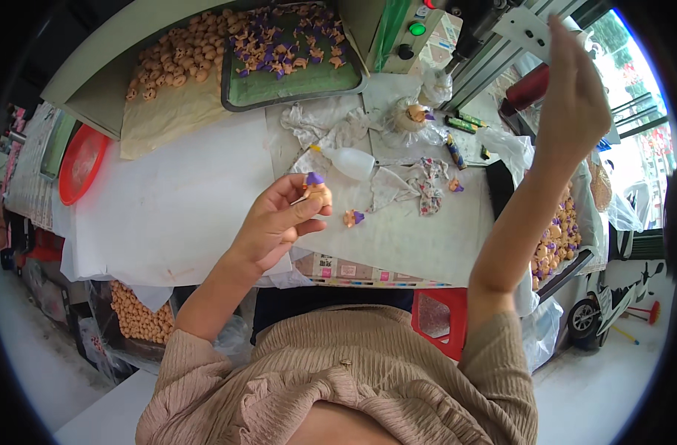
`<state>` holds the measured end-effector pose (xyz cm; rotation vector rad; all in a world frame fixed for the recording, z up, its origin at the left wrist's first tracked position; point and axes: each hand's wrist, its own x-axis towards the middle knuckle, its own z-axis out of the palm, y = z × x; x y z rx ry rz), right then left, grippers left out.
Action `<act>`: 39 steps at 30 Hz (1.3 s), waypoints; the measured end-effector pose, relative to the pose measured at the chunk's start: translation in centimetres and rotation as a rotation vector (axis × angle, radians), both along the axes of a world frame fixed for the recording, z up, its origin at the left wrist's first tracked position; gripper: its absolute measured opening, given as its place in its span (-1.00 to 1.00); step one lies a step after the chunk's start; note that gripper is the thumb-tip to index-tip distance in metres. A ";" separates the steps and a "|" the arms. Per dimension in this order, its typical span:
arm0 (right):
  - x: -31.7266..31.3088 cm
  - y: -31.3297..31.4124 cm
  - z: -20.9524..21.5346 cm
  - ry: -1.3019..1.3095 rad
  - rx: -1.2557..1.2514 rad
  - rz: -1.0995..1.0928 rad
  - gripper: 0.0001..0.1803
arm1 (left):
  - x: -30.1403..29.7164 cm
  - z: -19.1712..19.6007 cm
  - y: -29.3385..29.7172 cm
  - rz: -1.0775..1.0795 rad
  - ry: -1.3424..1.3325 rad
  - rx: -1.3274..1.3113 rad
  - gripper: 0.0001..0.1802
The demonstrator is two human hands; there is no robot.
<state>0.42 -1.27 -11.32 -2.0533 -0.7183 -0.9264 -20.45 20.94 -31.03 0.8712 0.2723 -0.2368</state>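
left hand (275, 222) pinches a small figure (316, 189) above bare paper; right hand (572, 96) raised, fingers together.

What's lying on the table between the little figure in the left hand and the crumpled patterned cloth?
In the head view, one small orange figure with a purple cap lies on the white paper, between the held figure and the cloth.

The left hand (279, 219) is raised palm-up over the desk's near edge, its fingers (305, 210) curled and pinched shut. The right hand (572, 93) reaches high toward the far right corner, forearm upright.
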 end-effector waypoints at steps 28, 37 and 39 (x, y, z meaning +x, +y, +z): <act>-9.5 -22.2 -11.6 0.211 -0.238 -0.904 -0.57 | 18.4 2.7 -7.1 -0.191 -0.147 0.451 -0.68; -10.6 -13.5 -9.1 0.430 -0.101 -0.277 -0.71 | 21.6 -0.4 -11.2 0.182 -0.641 1.042 -0.68; -10.0 -11.3 -7.8 0.399 -0.153 -0.102 -0.72 | 21.1 0.3 -11.1 0.171 -0.716 1.197 -0.68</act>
